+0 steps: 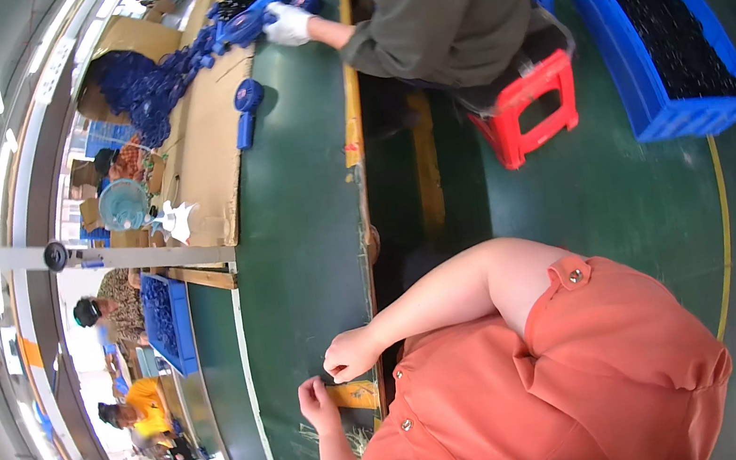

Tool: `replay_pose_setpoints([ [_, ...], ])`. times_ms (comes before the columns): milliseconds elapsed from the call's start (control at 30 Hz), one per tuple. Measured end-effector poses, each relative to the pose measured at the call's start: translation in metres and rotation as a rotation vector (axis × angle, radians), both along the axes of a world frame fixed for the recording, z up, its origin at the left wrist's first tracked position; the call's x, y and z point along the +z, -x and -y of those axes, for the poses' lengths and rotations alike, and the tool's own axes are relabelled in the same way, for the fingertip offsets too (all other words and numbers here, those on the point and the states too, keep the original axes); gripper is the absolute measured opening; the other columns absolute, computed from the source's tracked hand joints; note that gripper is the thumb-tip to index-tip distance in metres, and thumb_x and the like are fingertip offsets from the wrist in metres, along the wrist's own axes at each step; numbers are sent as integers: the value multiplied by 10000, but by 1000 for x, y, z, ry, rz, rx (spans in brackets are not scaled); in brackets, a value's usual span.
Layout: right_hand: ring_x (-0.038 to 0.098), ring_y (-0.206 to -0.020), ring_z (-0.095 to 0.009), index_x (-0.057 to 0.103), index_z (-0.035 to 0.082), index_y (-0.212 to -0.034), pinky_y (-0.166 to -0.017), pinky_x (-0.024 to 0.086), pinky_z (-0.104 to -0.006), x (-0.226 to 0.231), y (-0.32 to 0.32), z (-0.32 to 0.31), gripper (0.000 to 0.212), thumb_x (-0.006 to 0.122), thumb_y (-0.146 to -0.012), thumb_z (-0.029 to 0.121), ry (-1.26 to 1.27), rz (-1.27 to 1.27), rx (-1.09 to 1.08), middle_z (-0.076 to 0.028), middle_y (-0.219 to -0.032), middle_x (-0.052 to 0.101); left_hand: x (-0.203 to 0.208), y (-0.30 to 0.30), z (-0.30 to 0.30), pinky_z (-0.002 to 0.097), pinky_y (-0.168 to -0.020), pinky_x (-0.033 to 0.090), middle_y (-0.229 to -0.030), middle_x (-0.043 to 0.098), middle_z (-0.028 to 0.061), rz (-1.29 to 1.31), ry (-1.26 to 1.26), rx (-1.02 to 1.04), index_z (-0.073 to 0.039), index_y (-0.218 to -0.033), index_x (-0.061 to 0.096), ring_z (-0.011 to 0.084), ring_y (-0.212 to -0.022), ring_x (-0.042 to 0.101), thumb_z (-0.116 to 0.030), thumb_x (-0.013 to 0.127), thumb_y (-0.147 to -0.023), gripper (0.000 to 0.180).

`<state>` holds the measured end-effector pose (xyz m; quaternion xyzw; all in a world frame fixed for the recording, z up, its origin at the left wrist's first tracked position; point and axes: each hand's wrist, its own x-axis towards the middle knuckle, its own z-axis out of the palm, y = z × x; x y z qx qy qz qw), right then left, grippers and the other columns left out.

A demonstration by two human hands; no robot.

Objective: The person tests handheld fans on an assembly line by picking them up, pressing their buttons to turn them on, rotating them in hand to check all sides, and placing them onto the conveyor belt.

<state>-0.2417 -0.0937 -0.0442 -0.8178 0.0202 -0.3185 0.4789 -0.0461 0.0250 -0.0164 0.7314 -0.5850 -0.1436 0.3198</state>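
My right hand (351,354) is at the front edge of the green worktable (303,240), its fingers curled closed. Close beside it, a little lower and to the left, is my left hand (318,406), with its fingers pressed together. A small gap separates the two hands. Whatever either might hold is too small or hidden to make out. Thin pale strands (359,439) lie by my left wrist. Farther up the table, away from both hands, rests a blue plastic piece (248,105) with a round head and a straight handle.
A co-worker with a white glove (288,25) sits on a red stool (526,111) by heaped blue parts (143,92). Cardboard (210,158) covers the table's far side. A blue crate (643,127) of black pieces stands on the floor. A metal post (134,255) crosses the far edge.
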Motion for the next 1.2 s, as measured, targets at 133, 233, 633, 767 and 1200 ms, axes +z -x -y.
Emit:
replay_pose_setpoints([
  [133,600,-688,-322,612,49,-712,-618,462,-416,6,3,2,218,579,-778,254,-26,-35,37,-130,-688,625,21,-11,-43,356,-826,445,-993,568,138,309,26,-53,-10,-996,543,249,-913,554,-72,563,-816,191],
  [233,592,-696,-331,602,43,-719,-616,460,-421,10,3,2,220,568,-801,243,-16,-53,28,-132,-709,614,27,7,-70,449,-957,354,-1173,483,216,482,55,-162,-9,-1144,492,375,-1101,454,-137,592,-766,411],
  [633,562,-677,-294,551,61,-716,-603,455,-391,25,-1,-1,203,575,-825,231,112,-110,66,-94,-702,544,30,3,-78,521,-1003,273,-1314,417,172,437,-71,-37,-60,-1179,497,369,-1240,371,-203,638,-704,516],
  [767,560,-734,-275,551,74,-739,-624,458,-397,30,-6,-2,185,572,-824,237,211,-130,103,-82,-721,548,30,1,-78,534,-999,268,-1319,411,169,427,-75,-25,-71,-1184,490,371,-1240,369,-194,650,-695,529],
  [1200,587,-672,-316,580,74,-842,-584,478,-421,31,-124,-14,213,549,-854,285,273,-278,633,-118,-757,577,29,-10,-79,526,-1029,259,-1353,389,146,318,-146,0,-69,-1189,485,334,-1269,349,-279,644,-733,527],
])
